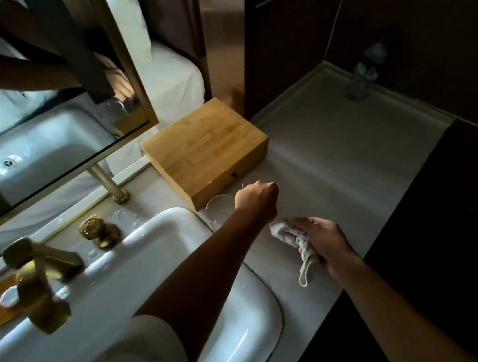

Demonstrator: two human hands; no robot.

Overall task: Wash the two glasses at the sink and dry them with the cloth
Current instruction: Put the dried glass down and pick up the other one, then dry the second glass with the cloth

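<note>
Glasses: one glass [218, 206] stands beside the wooden box [206, 151], under your curled left hand [256, 198]; its grip is unclear. Your right hand [326, 240] squeezes the cloth [296, 244].

We see one clear glass [219, 210] upright on the worktop [334, 150], beside the sink [177, 228]. Pale cloth [292, 239] is bunched, one end dangling.

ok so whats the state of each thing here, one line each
left hand: curled above a glass, grip hidden
right hand: grips the cloth
cloth: bunched, one end hanging
glass: upright on the counter beside the sink
wooden box: lid closed
faucet: no water running
sink: rim wet
</note>
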